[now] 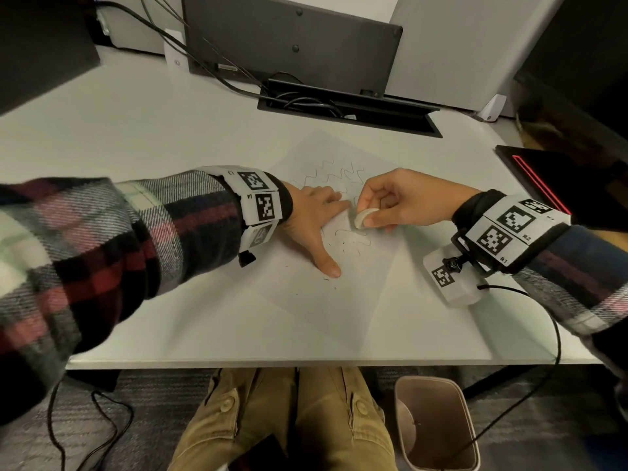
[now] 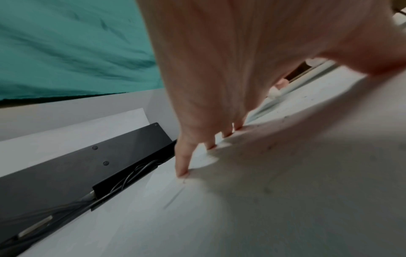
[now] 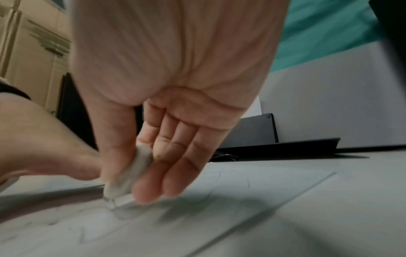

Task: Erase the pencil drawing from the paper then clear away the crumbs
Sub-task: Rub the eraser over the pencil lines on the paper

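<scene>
My right hand (image 1: 401, 202) pinches a white eraser (image 1: 364, 217) between thumb and fingertips, its lower end pressed onto the paper (image 1: 339, 294). From the right wrist, the eraser (image 3: 129, 175) sits against my thumb, with my other fingers (image 3: 175, 167) curled in behind it and their tips down near the sheet.

My left hand (image 1: 314, 219) lies flat on the paper just to the left of the eraser, fingers straight and spread, thumb stretched back toward me, gripping nothing. From the left wrist, those fingertips (image 2: 183, 171) press down on the sheet.

Wavy pencil lines (image 1: 334, 176) run beyond both hands, and fainter ones lie just under the eraser. Dark crumbs (image 1: 343, 248) are scattered on the paper between my left thumb and my right hand, with a few more near the thumb tip.

The paper lies on a white desk (image 1: 153, 130).
</scene>
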Motion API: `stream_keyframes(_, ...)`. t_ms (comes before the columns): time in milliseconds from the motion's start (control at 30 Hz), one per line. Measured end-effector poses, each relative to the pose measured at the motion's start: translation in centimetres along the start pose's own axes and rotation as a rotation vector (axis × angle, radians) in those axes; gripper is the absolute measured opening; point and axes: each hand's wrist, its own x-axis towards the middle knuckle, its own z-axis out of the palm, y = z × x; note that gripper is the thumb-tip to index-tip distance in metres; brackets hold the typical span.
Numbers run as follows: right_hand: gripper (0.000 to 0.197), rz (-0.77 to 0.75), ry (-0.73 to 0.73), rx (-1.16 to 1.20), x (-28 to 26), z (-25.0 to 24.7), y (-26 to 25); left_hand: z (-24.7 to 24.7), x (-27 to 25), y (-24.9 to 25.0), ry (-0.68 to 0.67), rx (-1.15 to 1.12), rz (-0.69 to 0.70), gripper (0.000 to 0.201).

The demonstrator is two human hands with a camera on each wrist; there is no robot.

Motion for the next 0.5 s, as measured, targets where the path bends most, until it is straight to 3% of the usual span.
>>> stream_keyframes(200, 0.008, -0.03, 0.019, -0.134, 0.74, 0.56, -0.17, -0.12, 0.54, 0.13, 0.03, 0.03, -0.007, 0.101)
stream_keyframes(367, 0.006, -0.045, -0.127, -0.061, -0.25, 1.18, -0.92, -0.02, 0.74, 0.19, 0.017, 0.029, -0.029, 0.107)
stream_keyframes(500, 0.005, -0.061, -0.011, -0.168, 0.49, 0.79, -0.55, -0.04, 0.68, 0.27, 0.01, 0.017, -0.028, 0.11)
